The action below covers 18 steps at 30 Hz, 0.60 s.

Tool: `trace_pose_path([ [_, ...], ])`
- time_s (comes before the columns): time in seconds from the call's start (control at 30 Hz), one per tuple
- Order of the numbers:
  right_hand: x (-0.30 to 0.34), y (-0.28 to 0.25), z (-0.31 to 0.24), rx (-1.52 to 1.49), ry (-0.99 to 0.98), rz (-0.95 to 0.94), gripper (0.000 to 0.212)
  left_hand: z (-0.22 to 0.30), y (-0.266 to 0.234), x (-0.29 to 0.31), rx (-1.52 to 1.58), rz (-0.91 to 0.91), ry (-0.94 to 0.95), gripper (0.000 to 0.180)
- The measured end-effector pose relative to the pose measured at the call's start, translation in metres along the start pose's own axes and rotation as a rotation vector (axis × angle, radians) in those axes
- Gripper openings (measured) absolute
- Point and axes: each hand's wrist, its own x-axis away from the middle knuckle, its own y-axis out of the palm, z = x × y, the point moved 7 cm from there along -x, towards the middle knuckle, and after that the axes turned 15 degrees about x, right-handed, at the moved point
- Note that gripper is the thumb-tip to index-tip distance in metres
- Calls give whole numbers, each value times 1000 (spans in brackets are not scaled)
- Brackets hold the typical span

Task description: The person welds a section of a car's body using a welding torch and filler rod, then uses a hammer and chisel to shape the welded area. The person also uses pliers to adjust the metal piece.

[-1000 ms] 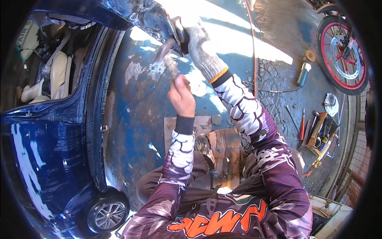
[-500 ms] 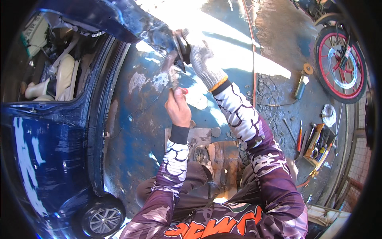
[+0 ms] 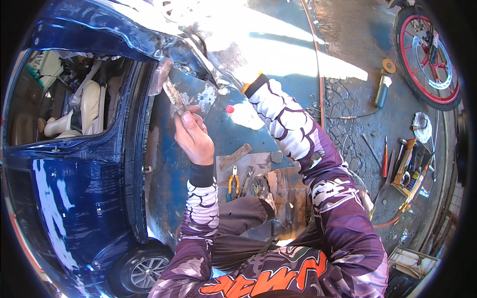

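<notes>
My bare left hand [image 3: 193, 133] is closed around the handle of a worn hammer [image 3: 172, 92]. The hammer's head lies beside the lower edge of a dented blue car panel [image 3: 186, 55], and whether they touch I cannot tell. My right hand [image 3: 221, 49], in a grey knitted glove, is at the panel's right end. Glare washes out its outline, and its fingers are mostly hidden along the panel's edge. The panel end looks crumpled, with bare dark patches.
A blue car body with an open door frame [image 3: 136, 149] fills the left. Yellow-handled pliers [image 3: 233, 183] lie before my legs. At right are a tool box [image 3: 412, 169], a red-handled screwdriver [image 3: 385, 158], an angle grinder [image 3: 382, 92], a hose [image 3: 318, 59] and a motorcycle wheel [image 3: 428, 62].
The hammer in my left hand has swung left and away from the panel's end. My right hand has shifted slightly left in view. The view itself has also turned a little.
</notes>
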Motion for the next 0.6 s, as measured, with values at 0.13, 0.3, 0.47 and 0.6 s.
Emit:
trace_pose_path([
  [0.13,-9,4,-4,-16,-19,-1,35,2,0,-10,-70,-43,56,45],
  [0.3,-18,6,-5,-22,-41,-6,35,-8,8,-8,-125,-68,45,46],
  [0.47,-14,8,-3,-25,-51,-17,35,11,4,-11,-257,-9,302,42],
  [0.6,-14,10,-5,-25,-52,-29,34,15,9,-24,-447,5,408,40],
])
